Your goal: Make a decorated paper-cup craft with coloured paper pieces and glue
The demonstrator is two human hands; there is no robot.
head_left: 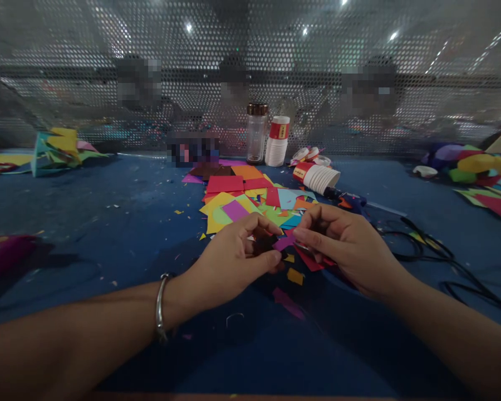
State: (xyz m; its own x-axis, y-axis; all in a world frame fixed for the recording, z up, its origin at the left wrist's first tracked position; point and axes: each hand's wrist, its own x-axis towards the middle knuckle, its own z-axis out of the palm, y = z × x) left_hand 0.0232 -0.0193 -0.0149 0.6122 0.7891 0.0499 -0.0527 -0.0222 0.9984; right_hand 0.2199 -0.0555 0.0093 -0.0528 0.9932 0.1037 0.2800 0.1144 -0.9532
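My right hand [342, 245] is closed, thumb and index finger pinching a small strip of purple paper [284, 243]. Below those fingertips shows a thin shiny edge that I cannot make out. My left hand [242, 253], with a silver bangle on the wrist, is close by on the left. Its thumb and index finger are curled but apart, around the free end of the strip, and its other fingers are partly hidden. Under and beyond both hands lie coloured paper pieces, among them a red sheet [225, 184], a purple rectangle [235, 210] and a yellow scrap [295, 276].
A lidded clear bottle [256, 136] and a stack of paper cups [276, 142] stand before a perforated metal screen [250, 44]. Another cup stack [317, 177] lies tipped over. A blue glue gun [350, 201] and black cable [438, 253] are on the right. Paper crafts [56, 150] sit far left.
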